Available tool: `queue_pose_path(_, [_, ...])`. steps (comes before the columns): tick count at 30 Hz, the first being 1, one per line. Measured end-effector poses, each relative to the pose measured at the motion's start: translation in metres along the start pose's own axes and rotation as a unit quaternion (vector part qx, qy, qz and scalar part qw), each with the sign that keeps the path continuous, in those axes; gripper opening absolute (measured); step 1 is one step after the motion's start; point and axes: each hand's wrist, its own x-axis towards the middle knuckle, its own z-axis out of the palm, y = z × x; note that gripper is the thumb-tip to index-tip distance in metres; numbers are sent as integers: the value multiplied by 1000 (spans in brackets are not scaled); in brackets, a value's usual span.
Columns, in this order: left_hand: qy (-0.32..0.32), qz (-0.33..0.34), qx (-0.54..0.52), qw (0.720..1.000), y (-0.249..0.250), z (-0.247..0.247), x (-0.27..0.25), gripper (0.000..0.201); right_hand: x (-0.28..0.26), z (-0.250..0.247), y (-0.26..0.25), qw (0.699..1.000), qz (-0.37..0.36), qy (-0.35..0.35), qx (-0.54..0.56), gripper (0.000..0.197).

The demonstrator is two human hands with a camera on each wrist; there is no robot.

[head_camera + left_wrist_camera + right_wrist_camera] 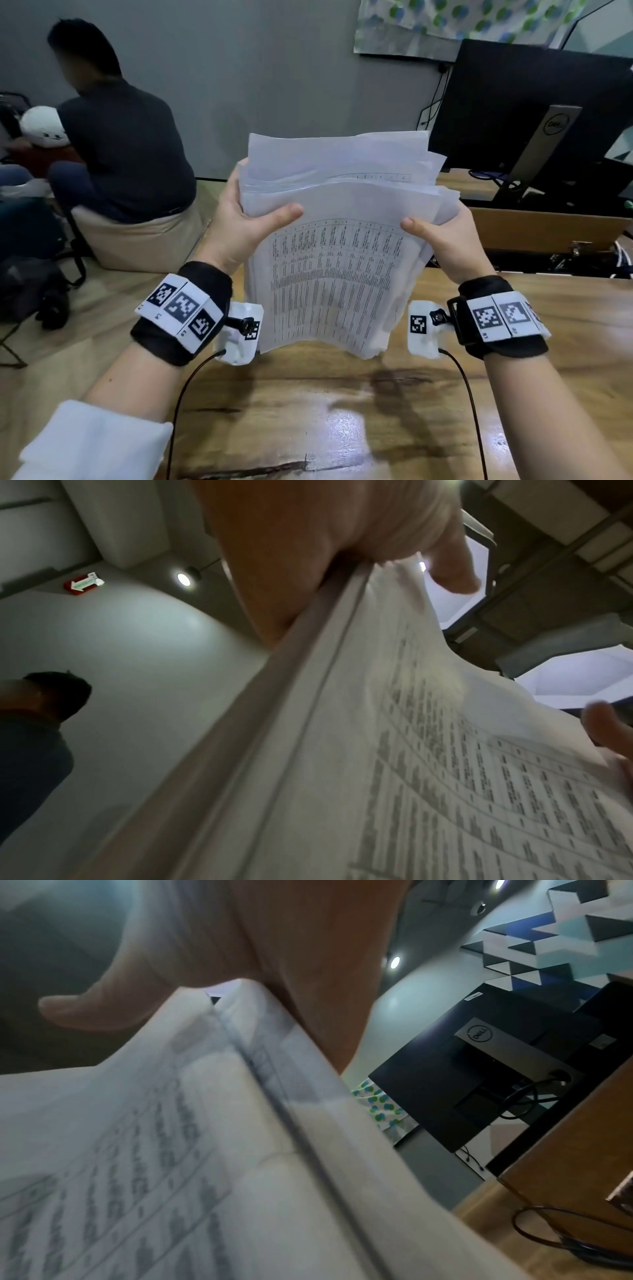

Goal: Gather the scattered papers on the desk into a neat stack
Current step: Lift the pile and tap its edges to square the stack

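A thick bundle of white papers [337,253] printed with tables stands upright, its lower edge resting on the wooden desk [308,411]. Its upper sheets fan out unevenly. My left hand [248,219] grips the bundle's left side, thumb across the front sheet. My right hand [442,236] grips the right side the same way. The left wrist view shows the papers [394,750] edge-on under my left hand [325,534]. In the right wrist view the papers [171,1150] fill the frame below my right hand [240,947]. The fingers behind the bundle are hidden.
A black monitor [527,113] on a stand sits at the back right, beside an open cardboard box [548,229]. A person [120,137] sits with their back to me at the left. Camera cables [191,387] trail from both wrists over the desk.
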Motion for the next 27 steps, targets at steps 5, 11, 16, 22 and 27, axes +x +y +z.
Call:
queue_pose_path(5, [59, -6, 17, 998, -13, -4, 1, 51, 0, 1, 4, 1000, 10, 10, -5, 58])
queue_pose_path(11, [107, -63, 25, 992, -29, 6, -10, 43, -10, 23, 20, 998, 21, 55, -13, 28])
queue_pose_path(16, [113, 16, -8, 993, 1, 6, -5, 48, -9, 22, -2, 997, -40, 72, 5, 30])
queue_pose_path(22, [99, 39, 43, 993, 7, -5, -10, 46, -17, 24, -16, 996, -53, 72, -29, 41])
queue_pose_path(27, [89, 59, 35, 994, 12, 1, -8, 12, -4, 35, -37, 985, -115, 66, -110, 19])
